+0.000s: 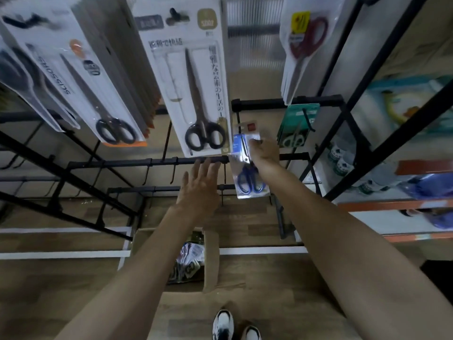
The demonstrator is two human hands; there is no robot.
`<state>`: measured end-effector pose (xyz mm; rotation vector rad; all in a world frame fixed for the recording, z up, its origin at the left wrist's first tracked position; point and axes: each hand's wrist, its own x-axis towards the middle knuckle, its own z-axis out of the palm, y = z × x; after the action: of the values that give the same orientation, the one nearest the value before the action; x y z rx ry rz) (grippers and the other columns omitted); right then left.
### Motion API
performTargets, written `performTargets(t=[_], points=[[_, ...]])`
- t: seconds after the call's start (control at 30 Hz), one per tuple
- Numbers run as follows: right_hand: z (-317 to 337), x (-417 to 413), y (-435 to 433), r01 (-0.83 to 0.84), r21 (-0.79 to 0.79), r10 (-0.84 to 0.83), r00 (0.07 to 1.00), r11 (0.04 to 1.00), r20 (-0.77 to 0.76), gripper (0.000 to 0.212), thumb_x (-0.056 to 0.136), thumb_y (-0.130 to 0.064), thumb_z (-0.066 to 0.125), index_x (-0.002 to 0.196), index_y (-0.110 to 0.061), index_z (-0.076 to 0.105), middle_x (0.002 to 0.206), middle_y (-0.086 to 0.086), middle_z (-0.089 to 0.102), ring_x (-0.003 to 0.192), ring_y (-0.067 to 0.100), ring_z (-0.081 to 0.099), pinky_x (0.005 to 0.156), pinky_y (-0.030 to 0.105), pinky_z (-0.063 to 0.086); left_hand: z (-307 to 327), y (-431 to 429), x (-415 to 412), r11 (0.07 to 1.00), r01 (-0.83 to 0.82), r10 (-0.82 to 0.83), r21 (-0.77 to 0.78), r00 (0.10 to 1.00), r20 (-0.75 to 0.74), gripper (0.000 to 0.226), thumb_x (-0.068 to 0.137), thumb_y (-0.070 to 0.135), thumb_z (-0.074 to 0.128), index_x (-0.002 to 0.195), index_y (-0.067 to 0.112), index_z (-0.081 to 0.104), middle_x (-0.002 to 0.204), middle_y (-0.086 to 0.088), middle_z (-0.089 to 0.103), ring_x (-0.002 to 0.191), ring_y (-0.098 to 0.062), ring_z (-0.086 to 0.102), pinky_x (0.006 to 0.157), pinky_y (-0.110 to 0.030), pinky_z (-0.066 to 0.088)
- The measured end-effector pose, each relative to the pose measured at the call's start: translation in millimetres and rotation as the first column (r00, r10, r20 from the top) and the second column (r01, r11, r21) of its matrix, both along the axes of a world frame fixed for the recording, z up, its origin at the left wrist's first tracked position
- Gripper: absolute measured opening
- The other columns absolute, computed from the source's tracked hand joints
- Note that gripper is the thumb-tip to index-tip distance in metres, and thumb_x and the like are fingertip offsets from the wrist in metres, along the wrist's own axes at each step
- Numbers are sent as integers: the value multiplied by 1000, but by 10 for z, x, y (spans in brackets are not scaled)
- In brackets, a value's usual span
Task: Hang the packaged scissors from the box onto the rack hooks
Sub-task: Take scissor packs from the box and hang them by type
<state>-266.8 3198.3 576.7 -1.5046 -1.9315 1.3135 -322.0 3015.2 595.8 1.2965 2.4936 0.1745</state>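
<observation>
Right hand pinched blue-handled scissors pack near its top at the black rack rail; left hand spread, fingers straight, just left of it.

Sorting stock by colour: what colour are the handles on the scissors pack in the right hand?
Blue handles on the scissors pack, pinched by the right hand; head view.

The left hanging pack on the rack carries the word SCISSORS, running lengthwise near its left edge; the middle hanging pack has a gold badge at its top right corner reading 5002; Japanese print runs down its right edge, with の生活の legible; other labels are too blurred to read.
</observation>
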Motion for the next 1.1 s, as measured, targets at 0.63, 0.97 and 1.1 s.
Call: performTargets(t=[0.63,0.97,1.1], points=[[-350,-286,86,75,216,-79,997,974,10,40,103,-37,46,126,-4,48,108,10,63,85,21,59,65,33,49,-496,-40,-364,989,0,-4,150,1000,24,83,92,8,67,158,20,18,165,-3,22,153,-25,20,123,-43,24],[334,457,-1217,-347,267,296,931,899,213,34,101,-27,49,126,-4,47,120,19,58,111,36,56,85,39,45,298,-709,81,998,10,-7,-63,999,41,84,94,11,62,161,18,12,169,-2,10,156,-23,8,124,-47,24],[718,376,-1590,-473,275,418,877,837,236,29,100,-27,48,120,-5,50,111,15,59,106,34,57,75,34,37,725,-1022,0,998,-62,61,24,998,32,75,94,12,61,158,18,22,164,-5,25,152,-26,23,118,-48,33]])
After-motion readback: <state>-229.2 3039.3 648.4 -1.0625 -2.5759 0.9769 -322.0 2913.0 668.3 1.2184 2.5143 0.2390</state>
